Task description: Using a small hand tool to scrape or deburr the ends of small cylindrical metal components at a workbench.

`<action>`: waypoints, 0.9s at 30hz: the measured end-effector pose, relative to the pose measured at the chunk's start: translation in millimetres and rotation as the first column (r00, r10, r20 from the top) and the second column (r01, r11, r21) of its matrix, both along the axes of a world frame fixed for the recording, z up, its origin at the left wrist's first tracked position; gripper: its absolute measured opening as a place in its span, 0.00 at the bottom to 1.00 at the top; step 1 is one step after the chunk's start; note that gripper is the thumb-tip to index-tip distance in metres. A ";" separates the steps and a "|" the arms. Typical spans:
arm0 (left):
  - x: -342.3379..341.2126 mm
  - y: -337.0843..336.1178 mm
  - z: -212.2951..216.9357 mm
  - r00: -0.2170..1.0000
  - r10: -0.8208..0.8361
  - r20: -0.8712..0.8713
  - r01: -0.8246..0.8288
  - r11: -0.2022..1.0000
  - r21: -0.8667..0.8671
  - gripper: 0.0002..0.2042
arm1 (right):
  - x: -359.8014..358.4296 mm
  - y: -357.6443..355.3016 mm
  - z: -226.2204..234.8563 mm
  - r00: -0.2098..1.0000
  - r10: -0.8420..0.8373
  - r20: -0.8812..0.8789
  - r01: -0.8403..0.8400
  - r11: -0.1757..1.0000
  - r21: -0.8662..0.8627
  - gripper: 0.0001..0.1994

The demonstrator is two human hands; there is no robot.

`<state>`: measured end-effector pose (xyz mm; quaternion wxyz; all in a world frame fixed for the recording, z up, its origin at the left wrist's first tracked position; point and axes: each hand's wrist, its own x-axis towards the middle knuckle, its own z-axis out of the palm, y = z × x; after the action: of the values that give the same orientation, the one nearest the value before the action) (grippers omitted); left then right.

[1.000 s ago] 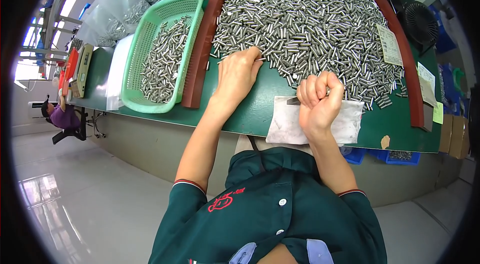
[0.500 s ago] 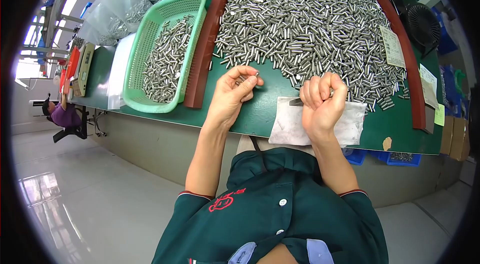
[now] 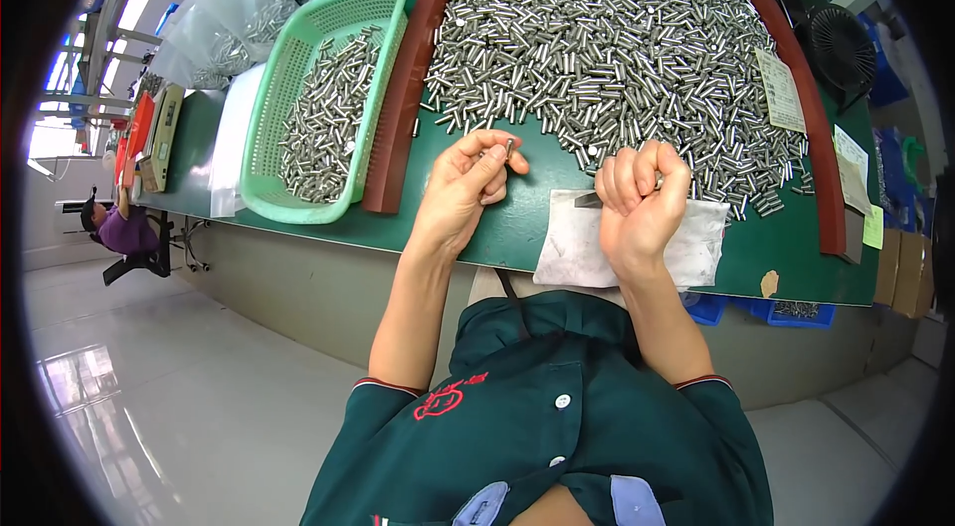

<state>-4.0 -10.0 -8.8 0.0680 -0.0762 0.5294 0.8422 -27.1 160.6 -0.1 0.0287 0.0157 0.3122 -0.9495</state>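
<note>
One pin pinched in the left hand, a great many more lying loose.
The left hand (image 3: 463, 186) has thumb and fingers together on a small, grey, cylindrical metal pin (image 3: 510, 145), raised over the green tabletop (image 3: 517, 227); the right hand (image 3: 642, 203) is curled closed around a dark, flat metal strip (image 3: 587, 200), its end jutting out above a stained white cloth (image 3: 572, 252). Beyond both hands spreads a broad heap of silvery cylindrical pins (image 3: 607, 58), seemingly the bulk left. To the left, past a red-brown rail (image 3: 392, 153), a pale-green perforated plastic basket (image 3: 261, 153) holds a smaller batch; whether those are finished cannot be told.
</note>
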 end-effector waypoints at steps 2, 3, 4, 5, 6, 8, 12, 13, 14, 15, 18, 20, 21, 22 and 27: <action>0.2 1.4 1.4 1.000 -0.013 0.007 0.014 0.998 -0.053 0.06 | -0.5 0.6 -0.4 1.000 -0.002 0.002 0.002 1.000 0.000 0.17; 1.8 2.8 4.0 1.000 -0.016 0.010 0.017 0.999 -0.051 0.06 | -1.1 0.6 -0.8 1.000 -0.002 -0.004 0.002 1.000 -0.021 0.17; 6.5 5.8 7.9 0.999 -0.042 0.016 0.044 0.984 -0.174 0.06 | 0.6 2.0 -1.6 1.000 -0.005 -0.004 0.005 0.999 -0.038 0.17; 9.6 8.4 11.4 0.997 -0.069 0.024 0.073 0.953 -0.293 0.06 | 0.5 2.2 -1.0 1.000 -0.002 -0.004 0.001 0.998 -0.063 0.17; 11.1 10.0 13.9 0.994 -0.105 0.033 0.110 0.912 -0.395 0.06 | -1.2 1.3 -0.1 1.000 0.001 -0.002 -0.001 0.996 -0.087 0.16; 15.8 20.4 11.8 0.986 -0.153 -0.059 0.086 0.791 -0.605 0.06 | -3.8 1.4 -1.0 1.000 0.004 -0.002 -0.004 0.995 -0.097 0.16; 17.5 40.8 18.8 0.968 -0.203 -0.149 0.015 0.636 -0.771 0.04 | -5.0 3.1 -0.8 1.000 -0.016 -0.004 0.016 0.996 -0.088 0.16; 16.1 42.1 19.8 0.964 -0.242 -0.111 0.046 0.560 -0.827 0.04 | -4.9 3.1 -0.8 1.000 -0.023 0.001 0.023 0.996 -0.090 0.16; 15.0 42.5 16.9 0.963 -0.247 -0.106 0.053 0.559 -0.828 0.04 | -4.8 3.0 -0.5 1.000 -0.025 -0.004 0.025 0.996 -0.082 0.16; 14.3 42.5 12.4 0.940 -0.290 -0.178 -0.027 0.457 -0.889 0.04 | -4.8 2.7 -0.4 1.000 -0.027 -0.009 0.027 0.997 -0.074 0.16; 15.6 44.6 8.6 0.899 -0.362 -0.245 -0.132 0.311 -0.941 0.04 | -3.8 3.1 -1.1 1.000 -0.030 -0.001 0.030 0.996 -0.080 0.16; 16.7 43.8 6.7 0.892 -0.381 -0.245 -0.149 0.266 -0.952 0.05 | -3.4 2.3 -2.9 1.000 -0.014 -0.004 0.014 0.998 -0.055 0.15; 16.9 43.4 5.9 0.887 -0.392 -0.244 -0.153 0.249 -0.956 0.05 | -3.5 2.0 -4.3 1.000 -0.003 -0.007 0.003 0.999 -0.044 0.15; 17.0 43.9 6.1 0.882 -0.403 -0.245 -0.160 0.233 -0.959 0.05 | -3.9 2.8 -4.7 0.999 0.034 -0.011 -0.034 0.999 0.011 0.17; 16.6 46.3 5.3 0.882 -0.397 -0.252 -0.168 0.235 -0.957 0.05 | -3.7 1.6 -4.2 0.998 0.067 -0.014 -0.067 0.998 0.020 0.18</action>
<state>12.6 36.3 -3.5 -0.0532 0.1352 0.9362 0.3201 -30.8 162.3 -4.2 0.0580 -0.0016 0.3222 -0.9449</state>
